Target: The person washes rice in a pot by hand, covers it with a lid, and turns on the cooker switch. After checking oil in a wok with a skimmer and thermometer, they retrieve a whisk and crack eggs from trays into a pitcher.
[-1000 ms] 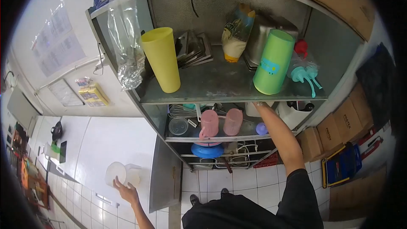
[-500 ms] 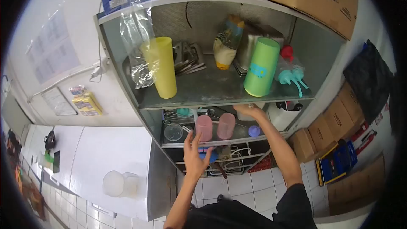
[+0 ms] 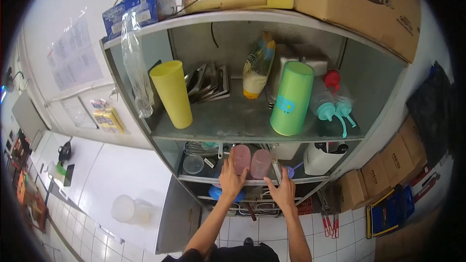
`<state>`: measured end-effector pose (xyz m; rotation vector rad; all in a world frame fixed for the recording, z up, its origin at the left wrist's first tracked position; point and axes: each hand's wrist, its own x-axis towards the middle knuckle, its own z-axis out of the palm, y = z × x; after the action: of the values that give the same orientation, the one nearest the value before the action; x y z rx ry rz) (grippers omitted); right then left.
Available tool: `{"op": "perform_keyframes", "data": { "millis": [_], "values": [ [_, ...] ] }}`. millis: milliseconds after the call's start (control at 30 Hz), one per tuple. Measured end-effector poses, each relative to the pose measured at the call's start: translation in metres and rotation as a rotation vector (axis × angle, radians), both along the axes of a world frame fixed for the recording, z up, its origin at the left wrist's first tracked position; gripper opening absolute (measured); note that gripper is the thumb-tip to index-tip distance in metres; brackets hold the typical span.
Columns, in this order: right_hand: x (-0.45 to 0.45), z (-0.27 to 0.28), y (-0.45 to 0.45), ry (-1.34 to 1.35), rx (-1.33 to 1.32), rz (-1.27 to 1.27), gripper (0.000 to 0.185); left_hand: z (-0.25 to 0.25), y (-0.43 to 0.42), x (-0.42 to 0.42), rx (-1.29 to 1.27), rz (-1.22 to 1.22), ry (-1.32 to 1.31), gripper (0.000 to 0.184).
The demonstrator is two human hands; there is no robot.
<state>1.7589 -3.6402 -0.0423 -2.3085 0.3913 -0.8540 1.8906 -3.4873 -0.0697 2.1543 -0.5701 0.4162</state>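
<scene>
My left hand (image 3: 232, 178) is at the front of the lower shelf (image 3: 252, 181), with its fingers along the left side of a pink plastic cup (image 3: 242, 159) and the thumb at its lower right. Close to its right stands a second pink cup (image 3: 261, 166). My right hand (image 3: 282, 191) is beside that cup, thumb near its base. A narrow silver metal utensil (image 3: 276, 169) sits between my right thumb and fingers; its exact kind is unclear. A purple plastic piece (image 3: 291, 171) lies just right of the fingers.
Above stand a yellow tumbler (image 3: 173, 94), a green tumbler (image 3: 292, 98) and turquoise-capped squeeze bottles (image 3: 330, 110). A clear round tub (image 3: 193, 164) and a white container (image 3: 323, 164) flank the cups. A counter with a translucent jug (image 3: 124, 207) is at left; cardboard boxes (image 3: 376, 178) line the right.
My right hand has come out from deep in the lower shelf to its front edge, with the silver utensil at its fingers. My left hand has reached the left pink cup, now closer to the other.
</scene>
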Motion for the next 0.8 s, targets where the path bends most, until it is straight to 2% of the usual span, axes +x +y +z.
{"op": "perform_keyframes", "data": {
  "millis": [67,133,200,233,267,300,333,367,400,433,500,533,600,667,700,767,800],
  "values": [
    [-0.007,-0.010,0.008,0.052,0.023,-0.006,0.060,0.008,0.002,-0.009,-0.026,0.015,0.055,0.095],
    [-0.014,-0.034,0.014,-0.082,0.118,-0.024,0.053,0.010,0.008,-0.018,-0.086,0.097,-0.264,0.092],
    [-0.039,-0.056,0.029,0.006,0.325,0.024,0.052,0.020,0.034,-0.051,-0.161,0.089,-0.154,0.070],
    [-0.049,-0.081,0.037,-0.062,0.271,0.055,0.052,0.014,0.051,-0.067,-0.209,0.082,-0.136,0.060],
    [-0.060,-0.103,0.043,-0.127,0.224,0.092,0.052,0.005,0.070,-0.088,-0.253,0.006,0.032,0.045],
    [-0.070,-0.122,0.051,-0.089,0.227,0.200,0.052,0.004,0.088,-0.111,-0.286,-0.116,0.327,0.041],
    [-0.082,-0.137,0.063,-0.009,0.312,0.273,0.051,0.002,0.102,-0.131,-0.308,-0.019,0.337,0.041],
    [-0.094,-0.146,0.076,0.071,0.389,0.326,0.050,-0.001,0.113,-0.152,-0.345,-0.106,0.447,0.040],
    [-0.092,-0.130,0.102,0.036,0.414,0.509,0.050,-0.005,0.124,-0.169,-0.386,-0.214,0.547,0.040],
    [-0.088,-0.105,0.130,-0.005,0.440,0.673,0.049,-0.009,0.136,-0.184,-0.409,-0.177,0.544,0.040],
    [-0.085,-0.082,0.170,0.371,0.364,0.846,0.048,-0.013,0.162,-0.205,-0.534,0.008,0.489,0.031],
    [-0.077,-0.067,0.195,0.369,0.353,0.868,0.048,-0.017,0.179,-0.211,-0.544,0.026,0.475,0.031],
    [-0.061,-0.043,0.248,0.113,0.077,1.229,0.035,-0.036,0.229,-0.219,-0.764,0.454,0.494,0.034],
    [-0.038,-0.046,0.292,0.116,0.047,1.359,0.030,-0.046,0.298,-0.231,-0.507,0.774,0.148,0.033],
    [-0.025,-0.050,0.316,0.134,0.034,1.470,0.026,-0.046,0.333,-0.246,-0.517,0.791,0.132,0.033],
    [-0.005,-0.062,0.376,0.197,0.095,1.309,0.020,-0.036,0.404,-0.284,-0.682,0.990,0.577,0.028],
    [0.005,-0.069,0.407,0.213,0.105,1.252,0.019,-0.050,0.438,-0.298,-0.693,1.022,0.567,0.028]
  ]
}}
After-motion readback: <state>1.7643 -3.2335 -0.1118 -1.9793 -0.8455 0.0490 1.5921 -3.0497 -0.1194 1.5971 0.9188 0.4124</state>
